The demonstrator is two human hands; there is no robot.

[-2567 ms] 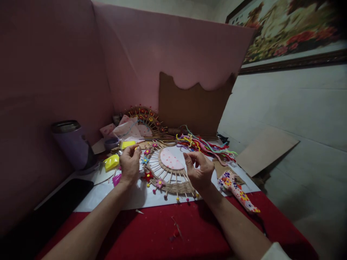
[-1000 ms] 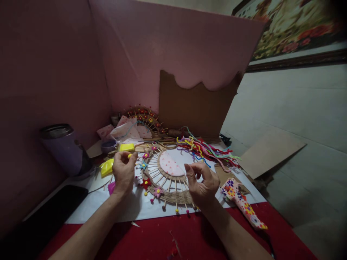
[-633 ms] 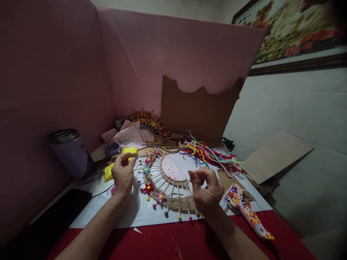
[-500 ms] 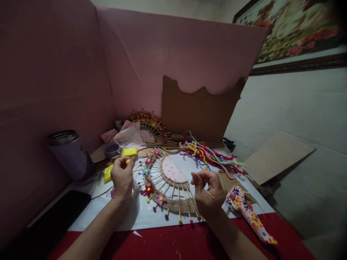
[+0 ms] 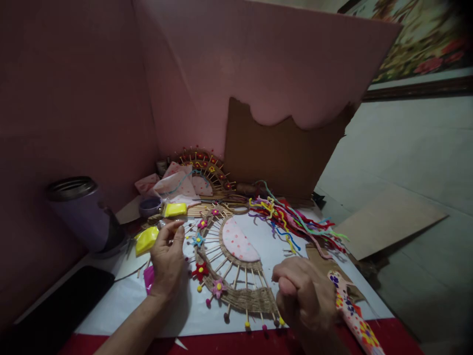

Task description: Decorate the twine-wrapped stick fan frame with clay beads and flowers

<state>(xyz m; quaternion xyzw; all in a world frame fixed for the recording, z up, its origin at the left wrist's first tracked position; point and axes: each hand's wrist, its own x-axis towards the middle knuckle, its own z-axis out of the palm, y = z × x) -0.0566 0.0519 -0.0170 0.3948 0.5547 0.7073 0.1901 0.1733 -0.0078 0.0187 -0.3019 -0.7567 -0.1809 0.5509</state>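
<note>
My left hand [image 5: 168, 259] is raised over the white sheet, left of a half-round fan of sticks and woven twine [image 5: 254, 299]. Its thumb and fingers are pinched together, and what they hold, if anything, cannot be made out. My right hand [image 5: 305, 291] is curled closed at the fan's lower right end; its fingers hide any contents. Dotted cloth [image 5: 239, 240] covers the fan's centre. Small flowers, among them a red one [image 5: 200, 270], sit on the woven band, and coloured balls tip the sticks. Yellow packets [image 5: 147, 240] lie beyond my left hand.
A purple tumbler [image 5: 86, 214] and a dark flat object [image 5: 70, 298] stand and lie at the left. Colourful fuzzy stems [image 5: 295, 219] lie at back right, near scissors [image 5: 236, 203]. Brown cardboard [image 5: 277, 153] leans behind. A flowered cloth piece [image 5: 356, 315] lies at right.
The view has shifted a little. My right hand has turned over and curled its fingers in. The yellow bit seen in my left hand's pinch no longer shows.
</note>
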